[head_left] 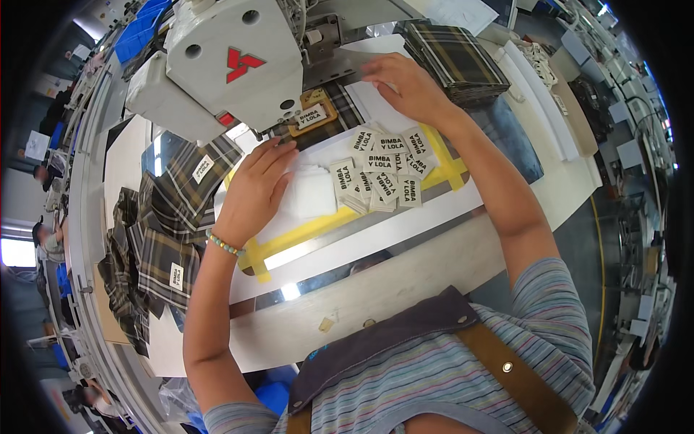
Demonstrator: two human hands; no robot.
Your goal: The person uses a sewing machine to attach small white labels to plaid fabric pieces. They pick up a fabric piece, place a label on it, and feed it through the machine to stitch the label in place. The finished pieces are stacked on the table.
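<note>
A plaid fabric piece (347, 103) lies under the head of a white sewing machine (217, 79). On the fabric, a brass-coloured frame (329, 112) surrounds a pale printed label (311, 115). My left hand (259, 182) is at the left of the frame, its fingers stretched out flat by the fabric's near left edge. To the right of the machine, my right hand (410, 88) has its fingers extended and thumb apart, over the white surface near the fabric's right end. A loose pile of pale labels (383, 163) lies between my forearms, beside some white squares (312, 194).
Plaid pieces with labels on them (170, 249) are heaped at the left. A neat stack of plaid pieces (459, 61) stands at the back right. Yellow tape (311, 233) borders the white work surface. Further back left is a blue bin (137, 36).
</note>
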